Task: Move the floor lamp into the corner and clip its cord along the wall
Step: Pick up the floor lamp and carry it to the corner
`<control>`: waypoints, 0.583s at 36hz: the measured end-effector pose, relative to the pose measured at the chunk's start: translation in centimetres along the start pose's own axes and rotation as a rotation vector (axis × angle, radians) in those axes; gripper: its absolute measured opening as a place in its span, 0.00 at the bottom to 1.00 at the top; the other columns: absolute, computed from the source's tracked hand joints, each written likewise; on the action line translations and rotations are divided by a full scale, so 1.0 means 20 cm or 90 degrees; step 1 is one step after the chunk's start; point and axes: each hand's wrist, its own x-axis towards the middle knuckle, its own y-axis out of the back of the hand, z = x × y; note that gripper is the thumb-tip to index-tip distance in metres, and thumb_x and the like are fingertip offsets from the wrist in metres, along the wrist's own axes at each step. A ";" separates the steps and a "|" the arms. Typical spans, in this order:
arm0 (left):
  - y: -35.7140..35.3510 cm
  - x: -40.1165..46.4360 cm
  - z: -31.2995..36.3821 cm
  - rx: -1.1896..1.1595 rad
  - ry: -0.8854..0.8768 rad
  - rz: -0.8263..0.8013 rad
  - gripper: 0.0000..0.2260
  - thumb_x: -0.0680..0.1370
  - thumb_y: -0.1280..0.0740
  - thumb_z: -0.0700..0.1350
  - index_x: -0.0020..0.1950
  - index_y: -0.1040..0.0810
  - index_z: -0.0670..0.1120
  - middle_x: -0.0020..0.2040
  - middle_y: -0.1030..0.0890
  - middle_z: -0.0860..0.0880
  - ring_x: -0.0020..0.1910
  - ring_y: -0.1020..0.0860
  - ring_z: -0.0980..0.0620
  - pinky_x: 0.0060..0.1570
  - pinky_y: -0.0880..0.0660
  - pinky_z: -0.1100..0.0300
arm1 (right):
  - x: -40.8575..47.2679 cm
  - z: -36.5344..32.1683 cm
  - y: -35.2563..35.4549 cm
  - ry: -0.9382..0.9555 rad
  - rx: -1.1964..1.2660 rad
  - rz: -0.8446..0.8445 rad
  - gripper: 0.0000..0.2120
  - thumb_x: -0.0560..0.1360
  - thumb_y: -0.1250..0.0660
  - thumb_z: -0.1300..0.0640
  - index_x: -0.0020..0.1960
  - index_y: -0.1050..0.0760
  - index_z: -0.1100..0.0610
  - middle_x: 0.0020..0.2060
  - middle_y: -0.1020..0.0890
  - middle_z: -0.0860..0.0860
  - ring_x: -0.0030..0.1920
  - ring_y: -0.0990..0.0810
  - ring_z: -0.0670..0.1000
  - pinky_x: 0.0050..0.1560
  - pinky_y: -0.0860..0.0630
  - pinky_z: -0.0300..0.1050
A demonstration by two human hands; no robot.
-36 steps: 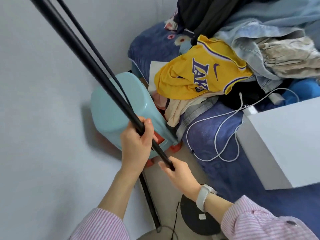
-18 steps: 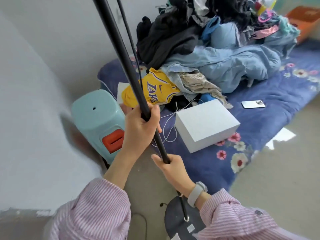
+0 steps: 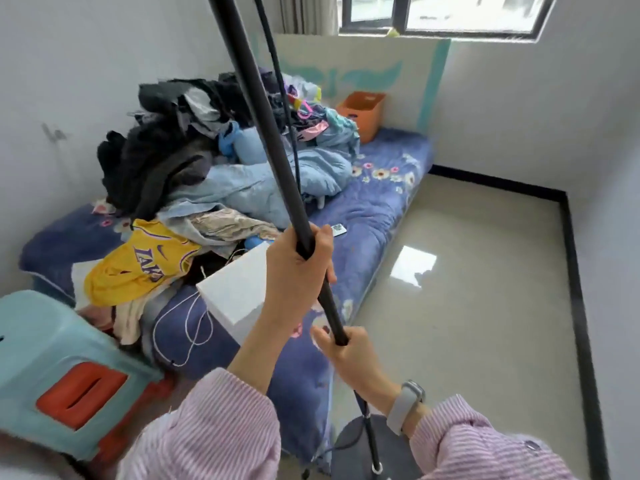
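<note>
The floor lamp's black pole (image 3: 277, 150) slants up across the middle of the view, its round dark base (image 3: 353, 445) low on the floor (image 3: 467, 289) beside the bed (image 3: 374, 209). Both hands are closed around the pole: the left hand (image 3: 298, 268) higher up, the right hand (image 3: 349, 355) just below it, with a watch on that wrist. The thin black cord (image 3: 282, 98) hangs alongside the pole. An orange bin (image 3: 360, 114) stands at the far end of the bed; what it holds cannot be seen. A white box (image 3: 235, 292), closed, rests on the bed near a yellow jersey (image 3: 142, 261) and a heap of clothes (image 3: 180, 147). A teal stool (image 3: 41, 348) sits at the lower left.
</note>
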 end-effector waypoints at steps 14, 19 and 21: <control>-1.14 0.27 0.01 -0.105 0.008 -0.175 0.14 0.76 0.35 0.39 0.31 0.32 0.46 0.17 0.27 0.52 0.21 0.27 0.45 0.26 0.28 0.57 | 0.28 0.11 1.05 -0.052 -0.011 0.208 0.31 0.70 0.30 0.51 0.17 0.44 0.52 0.12 0.41 0.45 0.17 0.44 0.45 0.18 0.46 0.32; -1.49 0.50 -0.13 -0.125 0.005 -0.227 0.13 0.76 0.35 0.41 0.32 0.32 0.45 0.16 0.28 0.51 0.18 0.28 0.53 0.22 0.31 0.65 | 0.54 0.19 1.33 -0.083 -0.027 0.261 0.29 0.70 0.30 0.49 0.18 0.44 0.52 0.12 0.41 0.44 0.17 0.44 0.44 0.19 0.46 0.34; -1.64 0.62 -0.19 -0.137 0.005 -0.248 0.12 0.76 0.34 0.42 0.34 0.32 0.44 0.17 0.28 0.52 0.18 0.27 0.52 0.22 0.30 0.64 | 0.68 0.22 1.44 -0.091 -0.032 0.275 0.28 0.69 0.30 0.48 0.19 0.44 0.51 0.13 0.41 0.44 0.17 0.44 0.44 0.19 0.46 0.34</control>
